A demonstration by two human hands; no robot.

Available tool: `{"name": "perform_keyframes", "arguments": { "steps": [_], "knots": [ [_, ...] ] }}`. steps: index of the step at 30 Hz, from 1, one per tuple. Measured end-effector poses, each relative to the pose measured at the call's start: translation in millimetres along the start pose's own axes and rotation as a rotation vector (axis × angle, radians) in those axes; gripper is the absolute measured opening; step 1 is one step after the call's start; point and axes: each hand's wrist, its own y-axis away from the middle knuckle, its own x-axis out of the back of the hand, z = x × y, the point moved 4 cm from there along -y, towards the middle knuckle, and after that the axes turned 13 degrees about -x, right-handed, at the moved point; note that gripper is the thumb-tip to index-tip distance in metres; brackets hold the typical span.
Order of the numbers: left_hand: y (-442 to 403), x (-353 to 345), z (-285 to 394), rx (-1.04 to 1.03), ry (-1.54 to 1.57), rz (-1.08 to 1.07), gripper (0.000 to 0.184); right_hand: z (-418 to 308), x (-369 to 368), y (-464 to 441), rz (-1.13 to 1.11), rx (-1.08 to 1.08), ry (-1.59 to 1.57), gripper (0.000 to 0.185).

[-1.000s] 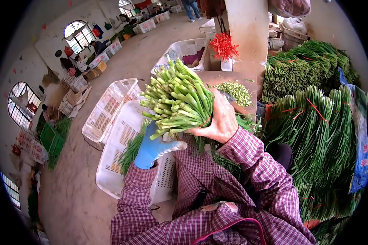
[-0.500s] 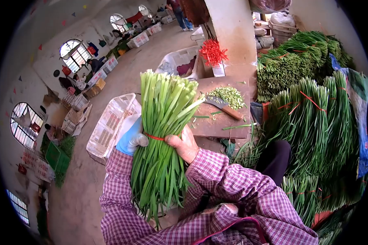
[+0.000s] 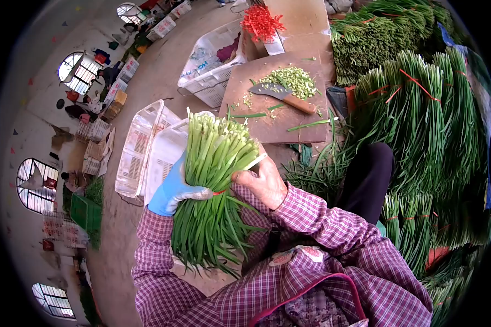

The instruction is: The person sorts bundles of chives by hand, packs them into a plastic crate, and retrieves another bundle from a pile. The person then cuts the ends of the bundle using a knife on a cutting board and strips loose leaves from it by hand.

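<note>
Stalks (image 3: 213, 150) clasped by left hand (image 3: 179, 189) — right hand (image 3: 266, 182) pinching them, its fingertips hidden.

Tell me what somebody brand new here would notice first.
Probably the thick bundle of pale-ended green stalks, tied with a thin red band, in the blue-gloved left hand at centre. Next, the bright red cluster of thin strips near the top, then the dark-bladed, wooden-handled knife beside pale green chopped bits on the flat brown board.

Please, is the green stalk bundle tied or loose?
Tied: a thin red band crosses the green leafy bundle beside the blue-gloved left hand.
</note>
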Motion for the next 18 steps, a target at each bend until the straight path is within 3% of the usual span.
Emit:
{"name": "perform_keyframes", "arguments": {
  "steps": [3,4,5,7,8,11,13,15,18],
  "knots": [
    [4,-5,8,0.008,-0.125,-0.025,0.117,2,6,3,0.093,-0.090,0.035,0.082],
    [7,-3,5,-0.007,-0.182,-0.039,0.117,5,11,6,0.143,-0.101,0.135,0.069],
    [11,-1,0,-0.017,-0.236,-0.052,0.116,12,16,6,0.148,-0.121,0.122,0.069],
    [24,-2,-21,0.024,-0.254,-0.058,0.115,33,22,8,0.041,-0.136,0.018,0.053],
    [32,-5,-31,0.027,-0.211,-0.003,0.115,47,28,12,0.053,-0.235,-0.119,0.036],
    [55,-19,-55,0.067,-0.179,0.047,0.116,56,73,21,0.203,-0.364,-0.189,0.017],
    [67,-33,-72,0.128,-0.039,0.096,0.117,40,87,30,0.243,-0.297,0.014,0.015],
    [77,-36,-95,0.212,-0.025,0.066,0.117,21,82,41,0.138,-0.255,0.220,0.014],
    [78,-53,-107,0.297,0.092,0.114,0.115,0,70,46,0.031,0.051,0.521,0.014]
  ]
}}
